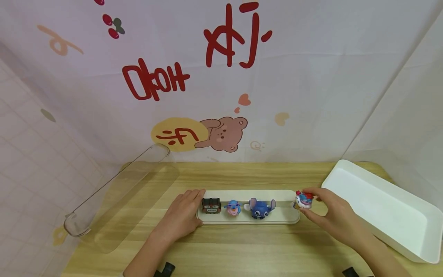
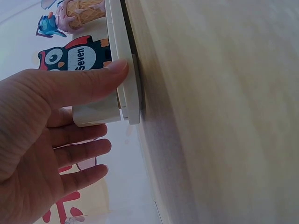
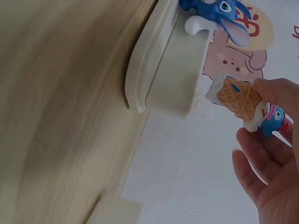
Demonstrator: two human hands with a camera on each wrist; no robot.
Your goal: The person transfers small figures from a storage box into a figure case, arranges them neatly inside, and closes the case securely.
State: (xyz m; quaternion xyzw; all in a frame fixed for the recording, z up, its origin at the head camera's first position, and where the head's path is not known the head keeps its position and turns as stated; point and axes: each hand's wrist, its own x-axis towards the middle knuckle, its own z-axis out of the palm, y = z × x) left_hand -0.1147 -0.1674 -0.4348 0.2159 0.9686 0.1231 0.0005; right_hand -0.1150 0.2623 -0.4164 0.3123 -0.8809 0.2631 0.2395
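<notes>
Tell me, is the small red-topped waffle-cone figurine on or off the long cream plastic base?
Off: in the right wrist view, the right hand pinches the figurine, with a visible gap from the base.

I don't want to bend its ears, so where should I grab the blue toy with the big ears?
Probably pinch the blue toy by its round head, front and back, between the ears, coming straight down from above. Its ears stick out on both sides, so a sideways squeeze might catch them, and nothing covers its top.
</notes>
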